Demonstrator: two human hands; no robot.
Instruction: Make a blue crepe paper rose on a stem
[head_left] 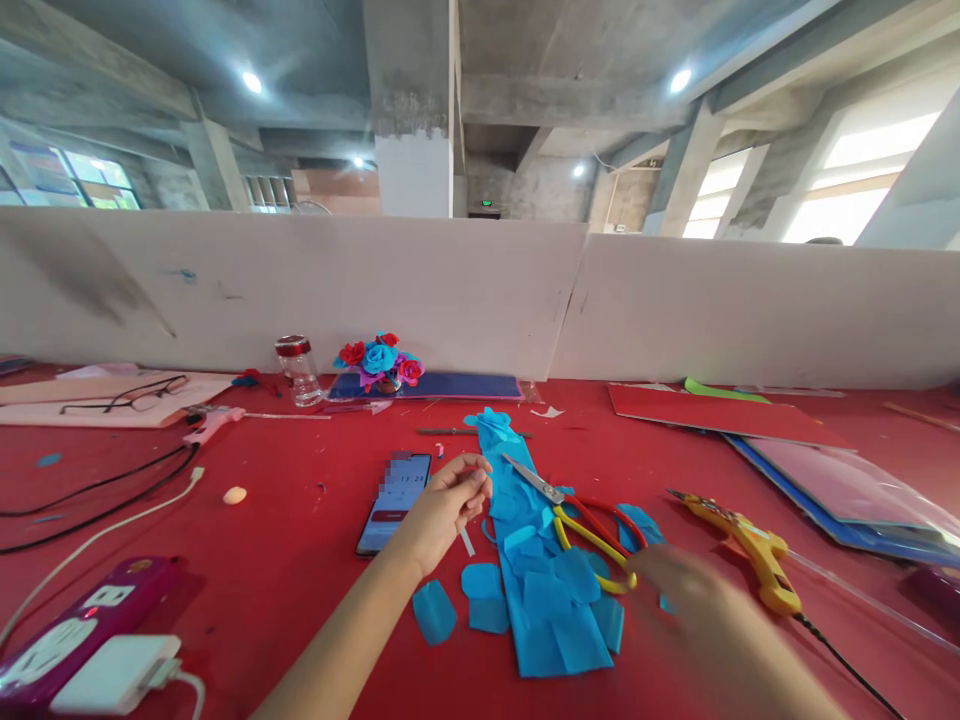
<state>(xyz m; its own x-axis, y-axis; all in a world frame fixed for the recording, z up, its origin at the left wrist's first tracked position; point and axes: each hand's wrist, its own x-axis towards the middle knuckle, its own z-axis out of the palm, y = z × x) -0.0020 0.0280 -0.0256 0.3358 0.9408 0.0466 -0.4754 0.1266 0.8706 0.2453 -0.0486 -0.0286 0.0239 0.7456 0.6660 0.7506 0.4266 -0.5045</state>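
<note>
My left hand [459, 492] is raised over the table beside the blue paper, its thumb and fingers pinched together. Whatever lies between the fingertips, if anything, is too small to make out. Motion smears my right hand [686, 600], next to the handles of the scissors [592, 530]; its fingers cannot be read. The scissors, one handle red and one yellow, lie on the blue paper with the blades pointing away to the left. Cut blue crepe paper pieces [559, 605] are heaped on a long blue strip [517, 640]. Loose blue petal shapes [435, 612] lie to its left.
Left of the strip lies a phone [394, 505]. A yellow glue gun [739, 550] with a cord is at right. A paper flower bunch [381, 360] and glass jar [300, 372] stand behind. A power strip [90, 620] sits at front left; folders [840, 500] lie right.
</note>
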